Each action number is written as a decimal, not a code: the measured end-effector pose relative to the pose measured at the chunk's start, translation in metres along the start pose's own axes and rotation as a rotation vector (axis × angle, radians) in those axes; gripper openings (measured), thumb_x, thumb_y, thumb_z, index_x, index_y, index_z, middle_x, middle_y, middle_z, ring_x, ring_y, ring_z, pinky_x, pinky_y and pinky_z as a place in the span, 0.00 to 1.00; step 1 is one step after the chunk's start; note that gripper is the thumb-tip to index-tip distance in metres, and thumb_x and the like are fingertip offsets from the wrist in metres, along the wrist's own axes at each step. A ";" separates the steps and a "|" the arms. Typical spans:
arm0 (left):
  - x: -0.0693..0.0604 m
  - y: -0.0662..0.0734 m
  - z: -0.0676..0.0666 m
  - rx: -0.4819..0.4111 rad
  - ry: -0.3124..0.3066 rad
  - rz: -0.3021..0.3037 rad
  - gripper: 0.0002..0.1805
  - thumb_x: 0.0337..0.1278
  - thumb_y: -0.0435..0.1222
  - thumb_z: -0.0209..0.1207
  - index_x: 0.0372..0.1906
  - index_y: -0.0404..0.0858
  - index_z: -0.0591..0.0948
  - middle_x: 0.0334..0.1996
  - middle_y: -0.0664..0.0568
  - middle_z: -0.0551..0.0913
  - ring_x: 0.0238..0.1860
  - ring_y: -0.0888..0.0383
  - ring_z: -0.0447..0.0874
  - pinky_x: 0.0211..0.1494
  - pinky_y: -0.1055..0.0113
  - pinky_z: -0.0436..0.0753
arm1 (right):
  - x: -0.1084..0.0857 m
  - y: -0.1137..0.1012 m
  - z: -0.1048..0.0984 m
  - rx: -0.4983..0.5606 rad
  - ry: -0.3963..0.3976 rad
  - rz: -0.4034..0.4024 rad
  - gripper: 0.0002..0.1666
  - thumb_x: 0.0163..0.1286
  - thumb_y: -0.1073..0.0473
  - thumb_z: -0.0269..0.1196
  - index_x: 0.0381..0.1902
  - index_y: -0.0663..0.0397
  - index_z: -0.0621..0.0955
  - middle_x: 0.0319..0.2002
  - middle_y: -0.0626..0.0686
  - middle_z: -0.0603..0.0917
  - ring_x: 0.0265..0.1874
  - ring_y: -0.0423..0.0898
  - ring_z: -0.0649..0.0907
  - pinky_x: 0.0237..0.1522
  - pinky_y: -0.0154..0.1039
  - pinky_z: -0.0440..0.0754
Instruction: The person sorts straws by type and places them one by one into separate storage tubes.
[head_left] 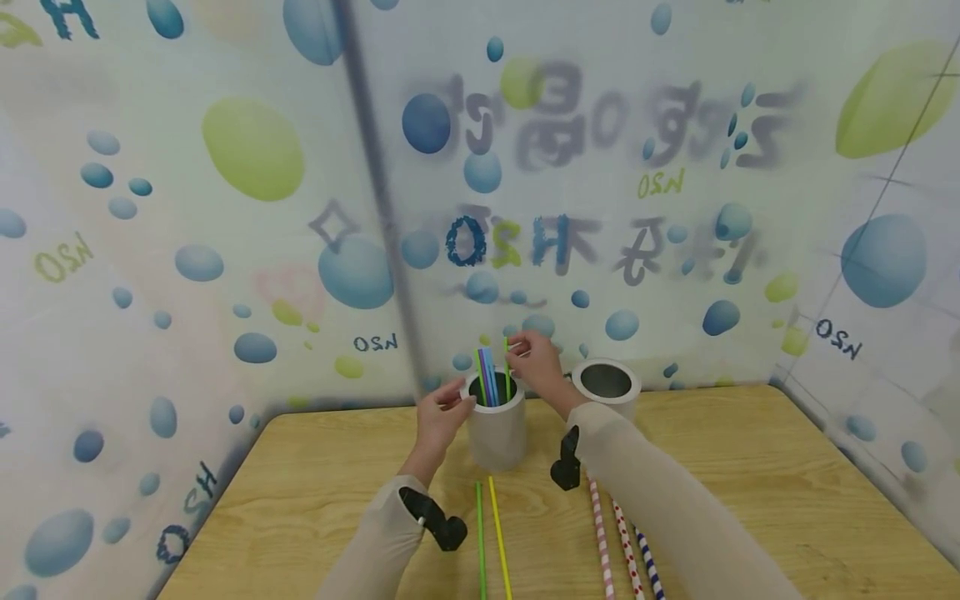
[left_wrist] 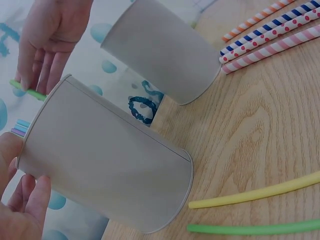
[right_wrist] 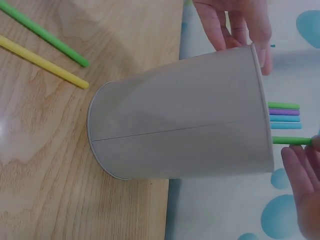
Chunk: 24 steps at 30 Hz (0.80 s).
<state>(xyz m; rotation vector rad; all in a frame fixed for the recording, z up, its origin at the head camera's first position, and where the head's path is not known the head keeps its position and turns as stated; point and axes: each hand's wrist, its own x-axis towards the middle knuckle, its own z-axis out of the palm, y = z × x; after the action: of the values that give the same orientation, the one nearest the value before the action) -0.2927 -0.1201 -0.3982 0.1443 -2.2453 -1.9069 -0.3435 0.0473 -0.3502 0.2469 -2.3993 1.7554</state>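
A smooth, pale grey cylindrical container stood upright near the back edge of a light wood-grain table. The person's left hand grasped its rim. The right hand pinched the top of a slim, bright green plastic-looking straw, its lower part inside the mouth, apart from a bunch of green, purple and blue straws. In front lay a loose green straw and a yellow straw. To the right stood a second grey container, with striped and dotted straws lying before it.

The step in hand was probably setting the pinched straw among the others, though lifting it out could not be ruled out. If so, the next move called for lowering it, then parting the right fingers while the left hand steadied the rim.
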 end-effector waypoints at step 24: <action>-0.003 0.002 0.001 0.008 0.015 0.022 0.21 0.49 0.31 0.63 0.53 0.35 0.79 0.39 0.43 0.76 0.38 0.54 0.72 0.36 0.70 0.76 | 0.001 0.001 0.015 -0.144 0.010 0.094 0.10 0.57 0.65 0.62 0.39 0.59 0.80 0.33 0.56 0.82 0.29 0.48 0.81 0.28 0.39 0.81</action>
<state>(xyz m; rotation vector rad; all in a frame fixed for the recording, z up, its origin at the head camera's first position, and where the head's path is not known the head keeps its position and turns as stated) -0.2900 -0.1187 -0.3962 0.1340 -2.2354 -1.8802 -0.3449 0.0333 -0.3552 0.1082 -2.5545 1.6052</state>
